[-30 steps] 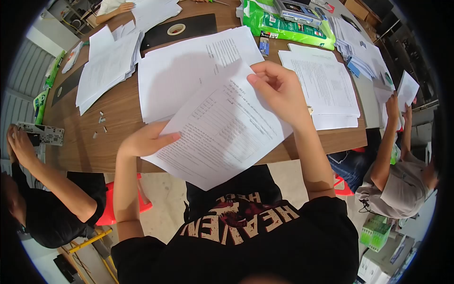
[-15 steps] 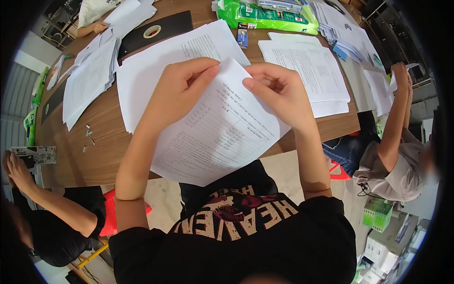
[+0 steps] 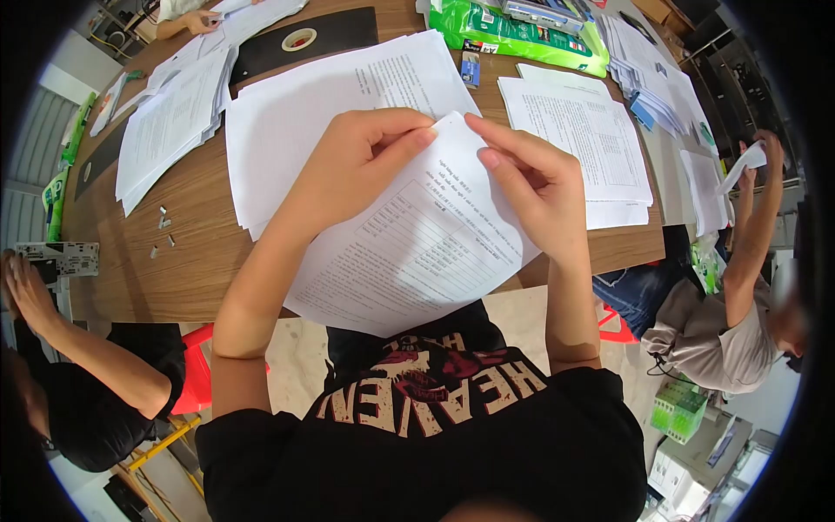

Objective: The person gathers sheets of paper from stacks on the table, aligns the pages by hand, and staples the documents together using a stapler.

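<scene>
Printed paper sheets (image 3: 409, 252) hang tilted over the table's near edge, their top corner raised between my two hands. My left hand (image 3: 370, 165) pinches the upper left edge between thumb and fingers. At the upper right edge, my right hand (image 3: 539, 187) has its thumb on the front of the paper, with the forefinger stretched along the corner. How many sheets I hold cannot be made out. Behind them lies a broad paper stack (image 3: 278, 139), partly covered by my left hand. Another stack of printed pages (image 3: 574, 130) lies beyond my right hand.
Page piles (image 3: 170, 130) and a tape roll (image 3: 299, 39) on a black mat lie left. A green package (image 3: 531, 43) and small blue box (image 3: 470, 70) sit at the back. Small white bits (image 3: 163, 222) dot the wooden table (image 3: 200, 278). Co-workers sit on both sides.
The view has shifted slightly. My right forefinger has straightened along the paper's top corner, and its thumb has come away from the fingertip. The right co-worker's hands have moved with a paper.
</scene>
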The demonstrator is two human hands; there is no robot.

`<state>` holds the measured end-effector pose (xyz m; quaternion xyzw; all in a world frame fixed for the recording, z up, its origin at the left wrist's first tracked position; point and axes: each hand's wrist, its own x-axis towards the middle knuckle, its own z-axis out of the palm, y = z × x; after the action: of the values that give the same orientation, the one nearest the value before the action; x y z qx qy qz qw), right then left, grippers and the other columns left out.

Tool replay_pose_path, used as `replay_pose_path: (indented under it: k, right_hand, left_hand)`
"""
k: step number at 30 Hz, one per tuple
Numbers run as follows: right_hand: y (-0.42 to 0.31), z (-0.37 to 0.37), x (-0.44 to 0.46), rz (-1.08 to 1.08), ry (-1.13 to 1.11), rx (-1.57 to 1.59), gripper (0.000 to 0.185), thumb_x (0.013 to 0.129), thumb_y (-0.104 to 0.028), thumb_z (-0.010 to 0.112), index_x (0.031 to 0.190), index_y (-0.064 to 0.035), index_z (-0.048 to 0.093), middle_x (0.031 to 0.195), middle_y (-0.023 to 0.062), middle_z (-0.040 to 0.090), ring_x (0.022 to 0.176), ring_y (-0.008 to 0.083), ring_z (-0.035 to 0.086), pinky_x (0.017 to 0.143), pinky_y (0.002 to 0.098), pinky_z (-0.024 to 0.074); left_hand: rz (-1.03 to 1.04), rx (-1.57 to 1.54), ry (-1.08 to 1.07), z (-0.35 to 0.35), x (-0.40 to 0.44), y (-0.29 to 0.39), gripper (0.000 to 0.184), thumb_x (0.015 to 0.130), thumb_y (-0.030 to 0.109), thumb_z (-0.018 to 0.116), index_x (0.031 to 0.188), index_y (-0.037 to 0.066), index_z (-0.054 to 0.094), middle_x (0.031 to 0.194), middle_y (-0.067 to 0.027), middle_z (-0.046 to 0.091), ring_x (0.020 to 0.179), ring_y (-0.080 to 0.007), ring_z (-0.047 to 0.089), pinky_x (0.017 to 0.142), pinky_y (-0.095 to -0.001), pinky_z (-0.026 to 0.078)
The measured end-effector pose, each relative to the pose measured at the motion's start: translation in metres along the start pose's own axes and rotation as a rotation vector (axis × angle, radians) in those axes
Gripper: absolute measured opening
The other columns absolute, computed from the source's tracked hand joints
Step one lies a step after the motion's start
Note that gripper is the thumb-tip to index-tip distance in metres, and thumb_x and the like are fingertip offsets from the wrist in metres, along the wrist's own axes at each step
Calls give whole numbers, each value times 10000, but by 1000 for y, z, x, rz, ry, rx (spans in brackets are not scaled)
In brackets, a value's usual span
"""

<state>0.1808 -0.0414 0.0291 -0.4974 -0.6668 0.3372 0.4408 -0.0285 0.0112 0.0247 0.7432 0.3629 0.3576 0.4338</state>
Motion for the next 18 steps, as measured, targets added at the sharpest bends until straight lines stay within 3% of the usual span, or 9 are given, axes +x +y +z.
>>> replay_pose_path:
  k: [14, 16, 18]
  right_hand:
    - [1, 1, -4, -80, -42, -16, 302, 891, -60, 590, 1189, -18, 613, 1079, 80, 655, 866, 67, 570, 733, 199, 458]
    - [0, 2, -4, -91, -53, -2, 302, 894, -67, 586, 1191, -18, 612, 1086, 89, 652, 869, 74, 570, 737, 205, 459]
    - [-1, 1, -4, -112, -80, 40, 304, 898, -67, 577, 1197, -19, 609, 1076, 98, 655, 865, 80, 570, 737, 210, 458]
  left_hand:
    - [-34, -92, -5, 5, -5, 1, 205, 924, 171, 561, 971, -11, 641, 664, 7, 555, 585, -48, 443, 535, -219, 381]
    - [-102, -79, -72, 2, -7, 6, 219, 951, 164, 530, 1011, -17, 639, 812, 13, 611, 726, -28, 507, 653, -188, 416]
    - [-98, -72, -71, 3, -9, 6, 220, 952, 164, 529, 1012, -17, 638, 814, 12, 613, 727, -29, 508, 653, -190, 417]
